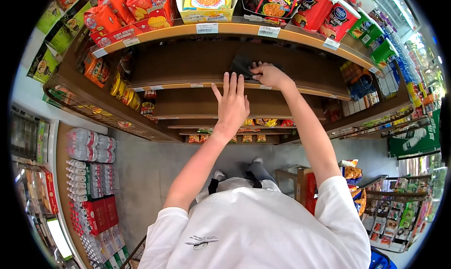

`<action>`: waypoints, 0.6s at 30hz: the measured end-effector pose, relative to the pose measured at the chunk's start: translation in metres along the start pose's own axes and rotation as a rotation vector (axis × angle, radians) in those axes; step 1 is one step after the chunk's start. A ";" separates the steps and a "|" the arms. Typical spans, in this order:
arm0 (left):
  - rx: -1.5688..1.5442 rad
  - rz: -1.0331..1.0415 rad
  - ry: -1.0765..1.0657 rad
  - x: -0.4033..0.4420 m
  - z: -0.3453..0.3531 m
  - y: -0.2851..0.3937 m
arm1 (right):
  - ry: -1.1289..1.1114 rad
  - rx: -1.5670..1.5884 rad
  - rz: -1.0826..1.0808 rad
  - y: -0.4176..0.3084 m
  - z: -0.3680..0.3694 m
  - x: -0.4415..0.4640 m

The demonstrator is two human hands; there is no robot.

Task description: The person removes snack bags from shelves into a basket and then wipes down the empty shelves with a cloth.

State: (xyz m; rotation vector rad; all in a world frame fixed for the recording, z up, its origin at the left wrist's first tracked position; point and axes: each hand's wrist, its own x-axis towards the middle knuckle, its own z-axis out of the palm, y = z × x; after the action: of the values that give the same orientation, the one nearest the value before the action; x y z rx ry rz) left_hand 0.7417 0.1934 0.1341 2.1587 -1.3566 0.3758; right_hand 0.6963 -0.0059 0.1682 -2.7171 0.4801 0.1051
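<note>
A person in a white shirt point(272, 226) stands at a shop rack, bare arms stretched forward. The left hand point(232, 102) is back up, its fingers straight and slightly apart, the tips at the front edge of a brown shelf point(183, 67); whether they touch the edge cannot be told. The right hand point(271, 75), beside it, reaches over that edge, fingers and thumb bent and closed on a dark cloth point(241, 64). The cloth lies on the shelf, right of its middle, spreading to both sides of the fingers.

Price labels point(265, 86) run along the shelf edge. At the shelf's left end are orange packets point(96, 70) and yellow tubs point(130, 97). Just above, an upper shelf point(164, 32) carries red snack bags point(145, 7) and red noodle cups point(335, 22). Down on the left, well apart from the hands, stand packs of water bottles point(89, 144) beside the grey floor point(145, 161).
</note>
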 end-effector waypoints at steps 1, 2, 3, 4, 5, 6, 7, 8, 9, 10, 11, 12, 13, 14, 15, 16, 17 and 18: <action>0.010 -0.006 -0.016 0.000 0.000 0.001 | -0.028 0.033 0.000 0.005 0.005 0.007; 0.018 -0.006 -0.009 0.001 0.001 0.002 | -0.023 0.032 -0.009 0.009 0.011 0.014; 0.034 -0.017 -0.004 0.002 0.002 0.003 | 0.046 0.066 -0.059 0.010 0.016 0.021; 0.048 -0.027 -0.003 0.002 0.004 0.005 | 0.113 0.102 -0.107 0.010 0.019 0.025; 0.050 -0.045 0.010 0.002 0.005 0.007 | 0.053 0.117 -0.093 0.012 0.017 0.033; 0.056 -0.059 0.010 0.001 0.006 0.008 | 0.063 0.117 -0.101 0.015 0.016 0.040; 0.062 -0.066 0.015 0.000 0.007 0.009 | 0.058 0.131 -0.092 0.019 0.018 0.046; 0.068 -0.071 0.019 0.000 0.008 0.010 | 0.054 0.146 -0.082 0.025 0.017 0.051; 0.075 -0.086 0.006 0.001 0.007 0.012 | 0.020 0.095 -0.023 0.031 0.015 0.057; 0.092 -0.091 0.005 0.001 0.008 0.012 | 0.027 0.101 -0.028 0.041 0.011 0.060; 0.110 -0.089 0.002 0.002 0.009 0.011 | 0.097 0.031 0.045 0.053 0.008 0.063; 0.126 -0.092 -0.006 0.001 0.009 0.012 | 0.160 -0.038 0.118 0.066 0.009 0.064; 0.130 -0.096 -0.012 0.002 0.006 0.013 | 0.191 -0.060 0.132 0.078 0.006 0.059; 0.131 -0.103 -0.021 0.003 0.003 0.015 | 0.233 -0.057 0.133 0.090 0.006 0.052; 0.139 -0.117 -0.027 0.004 0.002 0.017 | 0.245 -0.060 0.131 0.096 0.009 0.043; 0.140 -0.116 -0.035 0.003 0.002 0.018 | 0.265 -0.066 0.133 0.098 0.010 0.032; 0.130 -0.121 -0.018 0.004 0.003 0.020 | 0.224 -0.098 0.134 0.097 0.011 0.023; 0.116 -0.127 -0.001 0.005 0.005 0.022 | 0.182 -0.132 0.138 0.087 0.010 0.010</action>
State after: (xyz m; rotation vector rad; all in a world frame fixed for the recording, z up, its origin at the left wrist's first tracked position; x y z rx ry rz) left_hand 0.7235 0.1798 0.1397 2.3268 -1.2178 0.4129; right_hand 0.6754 -0.0812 0.1269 -2.8343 0.7371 -0.0772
